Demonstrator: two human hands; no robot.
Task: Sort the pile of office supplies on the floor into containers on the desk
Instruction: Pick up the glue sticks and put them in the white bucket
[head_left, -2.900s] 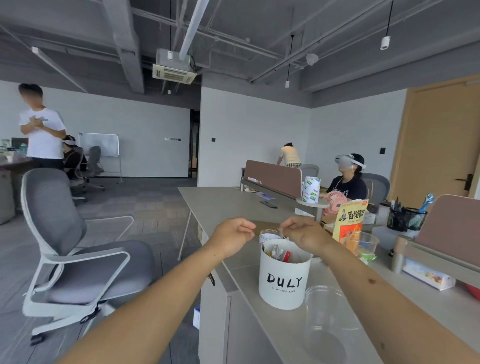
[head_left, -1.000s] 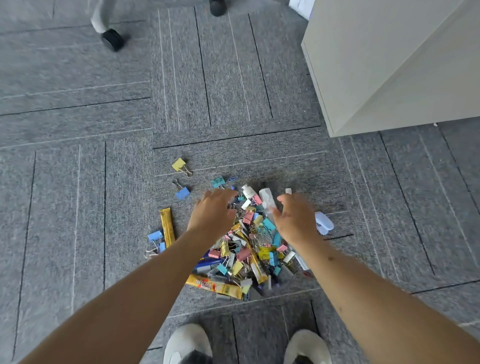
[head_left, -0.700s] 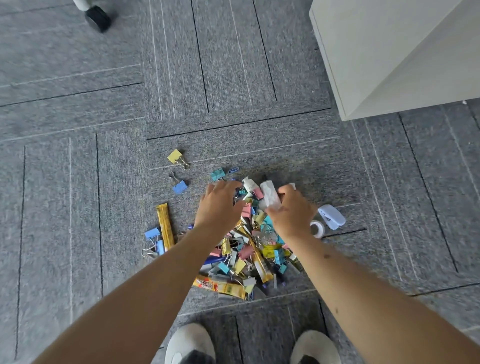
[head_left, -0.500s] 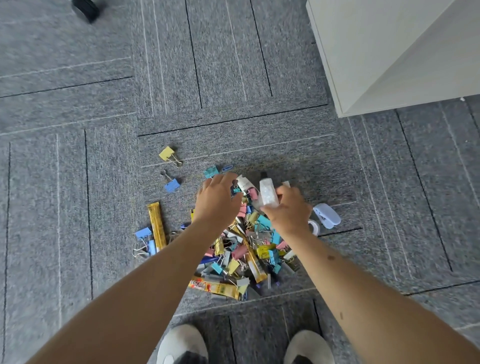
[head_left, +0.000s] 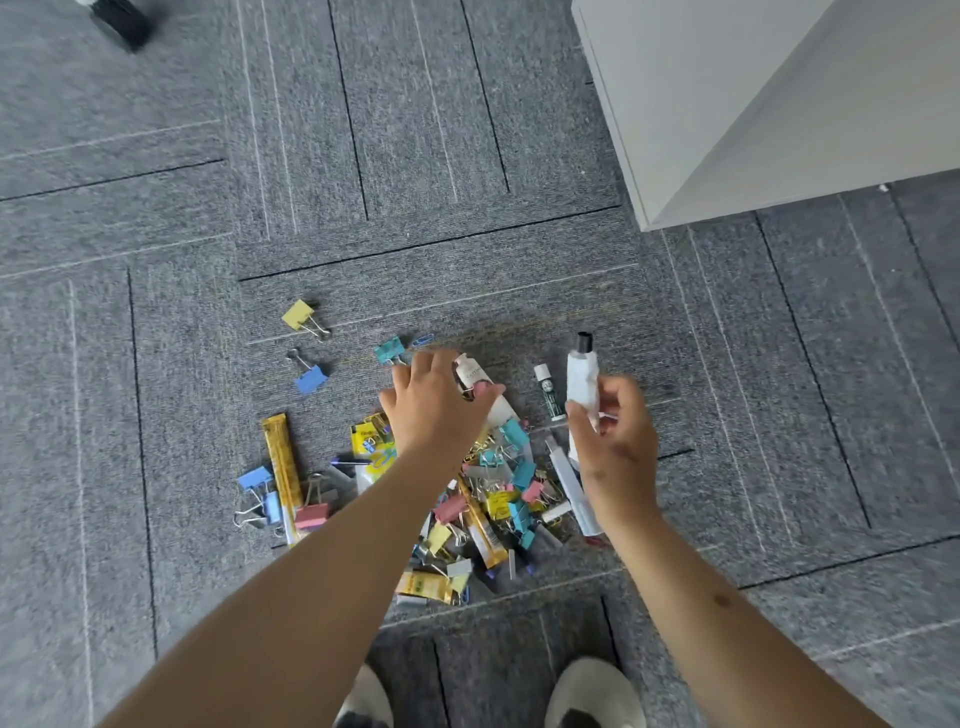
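Observation:
A pile of office supplies (head_left: 488, 499) lies on the grey carpet: coloured binder clips, paper clips, yellow packets and small tubes. My right hand (head_left: 615, 441) pinches a white tube with a black cap (head_left: 582, 382) and holds it upright above the pile's right edge. My left hand (head_left: 436, 402) is over the pile's far side, its fingers curled round a small white bottle (head_left: 470, 374). A small green-labelled tube (head_left: 550, 392) lies on the carpet between my hands.
A white desk cabinet corner (head_left: 727, 114) stands at the upper right. Loose yellow (head_left: 300, 315), blue (head_left: 310, 378) and teal (head_left: 389, 349) binder clips lie left of the pile, beside a long yellow packet (head_left: 282, 467). A chair castor (head_left: 122, 23) shows top left. My shoes (head_left: 592, 693) are below.
I turned from the desk down to the floor pile. Over the last second my right hand picked the white tube out of the pile and lifted it rightward; my left hand closed on the small bottle.

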